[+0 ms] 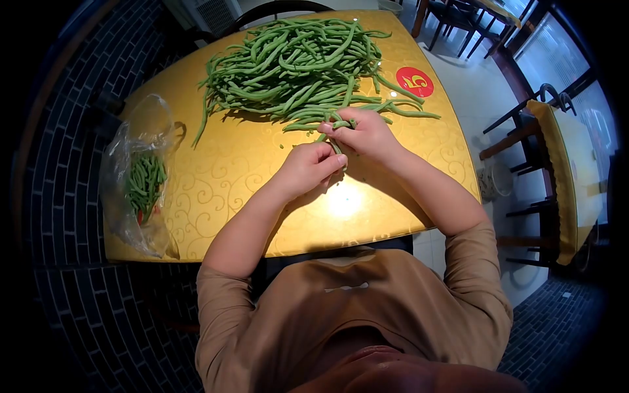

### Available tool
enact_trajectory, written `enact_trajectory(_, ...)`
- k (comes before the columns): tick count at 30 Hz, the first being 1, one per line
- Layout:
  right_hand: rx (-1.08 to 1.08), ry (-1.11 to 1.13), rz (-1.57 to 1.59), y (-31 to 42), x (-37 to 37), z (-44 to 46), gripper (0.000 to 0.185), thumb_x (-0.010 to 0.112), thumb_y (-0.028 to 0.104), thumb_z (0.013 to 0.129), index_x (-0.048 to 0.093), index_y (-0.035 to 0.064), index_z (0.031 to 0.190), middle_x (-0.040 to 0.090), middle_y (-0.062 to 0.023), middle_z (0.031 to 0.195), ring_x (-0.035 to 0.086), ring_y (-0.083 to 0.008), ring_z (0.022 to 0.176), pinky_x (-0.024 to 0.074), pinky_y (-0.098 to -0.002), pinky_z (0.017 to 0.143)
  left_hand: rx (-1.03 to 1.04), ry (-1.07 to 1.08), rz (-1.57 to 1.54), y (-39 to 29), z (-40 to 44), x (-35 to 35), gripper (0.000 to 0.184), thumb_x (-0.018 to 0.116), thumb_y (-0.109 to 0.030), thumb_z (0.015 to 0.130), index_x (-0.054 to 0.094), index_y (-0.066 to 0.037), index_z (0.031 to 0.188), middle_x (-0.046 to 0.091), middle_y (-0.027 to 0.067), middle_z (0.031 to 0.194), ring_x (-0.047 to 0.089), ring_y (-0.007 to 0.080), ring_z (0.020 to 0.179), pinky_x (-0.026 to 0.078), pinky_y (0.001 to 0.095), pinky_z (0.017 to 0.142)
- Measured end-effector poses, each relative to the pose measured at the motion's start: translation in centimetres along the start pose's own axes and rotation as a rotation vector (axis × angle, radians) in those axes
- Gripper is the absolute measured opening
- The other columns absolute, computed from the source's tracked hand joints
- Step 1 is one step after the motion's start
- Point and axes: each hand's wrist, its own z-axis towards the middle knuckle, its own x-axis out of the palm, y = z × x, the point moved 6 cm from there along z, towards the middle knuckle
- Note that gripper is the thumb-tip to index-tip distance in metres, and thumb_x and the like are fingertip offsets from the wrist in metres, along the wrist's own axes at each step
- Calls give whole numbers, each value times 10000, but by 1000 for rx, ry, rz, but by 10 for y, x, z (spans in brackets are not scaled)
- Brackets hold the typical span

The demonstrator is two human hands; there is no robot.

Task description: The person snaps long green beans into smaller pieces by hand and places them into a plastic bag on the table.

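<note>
A large heap of long green beans [288,65] lies on the gold patterned table [216,190]. Just below its near edge, my left hand [311,167] is closed, thumb and fingers pinching a green bean [337,149]. My right hand [360,134] sits slightly higher and to the right, its fingers closed round green bean pieces. The two hands are close together, with bean between them. Small green bits lie on the table around my hands. At the left, a clear plastic bag [118,190] holds short green bean pieces [145,180].
A round red sticker [415,82] with a gold mark is on the table's right part. A dark brick wall [65,196] stands at the left. Chairs and another cloth-covered table [576,177] are at the right. A chair back [278,8] rises behind the table.
</note>
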Motion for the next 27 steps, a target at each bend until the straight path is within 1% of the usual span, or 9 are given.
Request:
enact_trajectory(2, -22, 40, 172, -12, -1, 4, 189, 661, 188, 786, 630, 24, 876, 627, -59, 741, 563, -98, 695, 447, -270, 621, 98, -152, 274, -5, 1, -17, 204, 558, -209, 887, 574, -23, 804, 520, -6, 605, 466, 65, 521, 364, 217, 472)
enact_trajectory(5, -159, 206, -350, -8, 1, 3, 179, 642, 194, 781, 620, 35, 861, 606, -113, 730, 582, -188, 677, 446, -325, 619, 226, -262, 309, -20, -3, -37, 226, 536, -230, 900, 565, -25, 807, 523, -10, 618, 458, 60, 530, 367, 214, 482)
enact_trajectory(9, -293, 313, -594, 1, 17, -6, 176, 610, 180, 763, 570, 9, 772, 566, -168, 715, 553, -339, 690, 434, -404, 625, 289, -188, 373, -21, -3, -38, 223, 511, -219, 907, 534, -36, 781, 501, -17, 600, 441, 58, 530, 359, 207, 481)
enact_trajectory(16, -773, 319, -756, 23, 19, -20, 168, 593, 102, 714, 568, 42, 870, 524, -112, 722, 541, -280, 639, 438, -371, 567, -16, -1, -429, -5, -3, -23, 233, 524, -206, 888, 488, -81, 694, 455, -24, 567, 394, 44, 477, 284, 176, 409)
enact_trajectory(21, -1028, 281, -838, 42, 34, -45, 190, 591, 91, 692, 562, 53, 876, 485, -68, 680, 523, -255, 610, 427, -365, 521, -126, -57, -610, 11, 4, -25, 218, 527, -189, 871, 487, -78, 688, 447, -7, 554, 371, 51, 443, 260, 182, 375)
enact_trajectory(22, -1112, 255, -828, 48, 40, -53, 137, 570, 109, 757, 562, 57, 884, 476, -58, 677, 519, -242, 607, 425, -342, 515, -152, -107, -619, 18, 10, -28, 216, 525, -186, 866, 486, -72, 687, 440, 3, 545, 366, 52, 440, 255, 183, 368)
enact_trajectory(23, -1100, 273, -715, 49, 40, -51, 99, 547, 128, 804, 559, 59, 874, 485, -56, 683, 525, -217, 603, 425, -328, 513, -180, -149, -620, 24, 13, -36, 248, 567, -223, 849, 498, -50, 684, 448, 2, 536, 365, 82, 435, 271, 211, 387)
enact_trajectory(24, -1085, 283, -602, 49, 37, -47, 93, 524, 146, 851, 557, 60, 864, 495, -54, 690, 531, -192, 599, 424, -314, 512, -118, -274, -386, 23, 15, -51, 263, 580, -236, 843, 501, -41, 684, 453, 6, 535, 372, 94, 438, 286, 225, 400)
enact_trajectory(27, -452, 263, -417, 15, 3, -4, 174, 489, 213, 907, 526, 58, 836, 525, -45, 722, 551, -158, 608, 436, -292, 521, 44, -590, 459, 5, 11, -82, 317, 637, -280, 809, 515, -12, 692, 481, 38, 543, 416, 136, 472, 360, 286, 474)
